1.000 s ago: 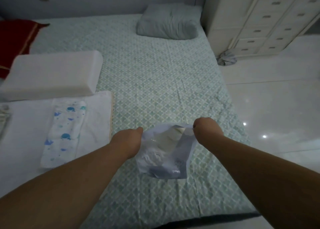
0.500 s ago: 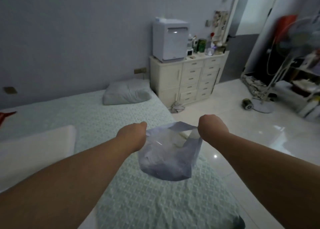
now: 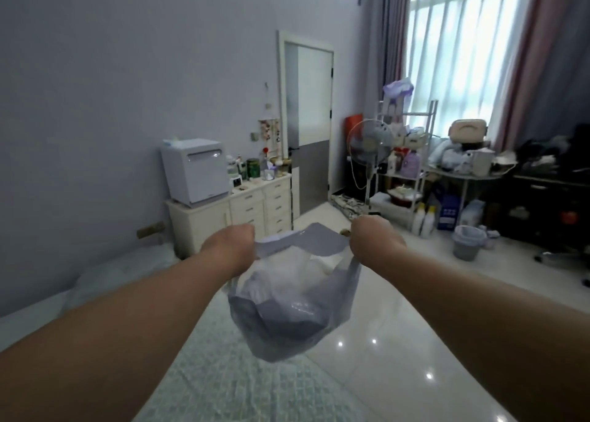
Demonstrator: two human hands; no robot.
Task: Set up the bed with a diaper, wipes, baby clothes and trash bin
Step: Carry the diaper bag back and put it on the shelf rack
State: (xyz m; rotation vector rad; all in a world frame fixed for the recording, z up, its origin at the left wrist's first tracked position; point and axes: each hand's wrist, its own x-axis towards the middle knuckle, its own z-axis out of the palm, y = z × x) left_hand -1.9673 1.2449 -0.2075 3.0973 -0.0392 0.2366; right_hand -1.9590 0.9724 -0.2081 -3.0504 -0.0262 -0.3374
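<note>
A pale translucent plastic bag (image 3: pixel 293 306) with something white inside hangs in the air in front of me. My left hand (image 3: pixel 231 250) grips its left rim and my right hand (image 3: pixel 373 242) grips its right rim, stretching the mouth wide. The bag hangs over the bed's right edge; the bed (image 3: pixel 230 386) with its green patterned sheet lies below. A small grey trash bin (image 3: pixel 467 242) with a bag liner stands on the floor at the far right.
A cream dresser (image 3: pixel 245 211) carrying a white appliance (image 3: pixel 196 171) stands beyond the bed. A standing fan (image 3: pixel 370 148), a cluttered metal shelf (image 3: pixel 405 166) and a round table (image 3: pixel 469 174) line the window side. A door (image 3: pixel 308 124) is behind. Glossy tiled floor (image 3: pixel 399 335) lies to the right.
My view has swung up and to the right, from the bed to the room. Both hands keep hold of the bag, which has moved toward the bed's right edge.
</note>
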